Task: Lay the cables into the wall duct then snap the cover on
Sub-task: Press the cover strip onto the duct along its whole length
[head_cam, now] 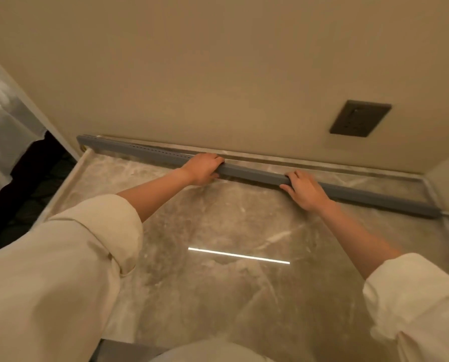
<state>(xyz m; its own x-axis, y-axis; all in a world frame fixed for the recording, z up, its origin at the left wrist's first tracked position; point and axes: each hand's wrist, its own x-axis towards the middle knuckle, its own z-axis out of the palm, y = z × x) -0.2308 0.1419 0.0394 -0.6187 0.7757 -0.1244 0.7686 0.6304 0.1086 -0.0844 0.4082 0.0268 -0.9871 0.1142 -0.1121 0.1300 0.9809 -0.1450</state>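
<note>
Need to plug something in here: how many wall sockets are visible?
1: a dark socket plate on the wall, upper right, above the grey duct. Others may lie outside the view.

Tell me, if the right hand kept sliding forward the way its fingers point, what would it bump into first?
The right hand already grips the grey duct. Beyond it, probably the wall.
</note>
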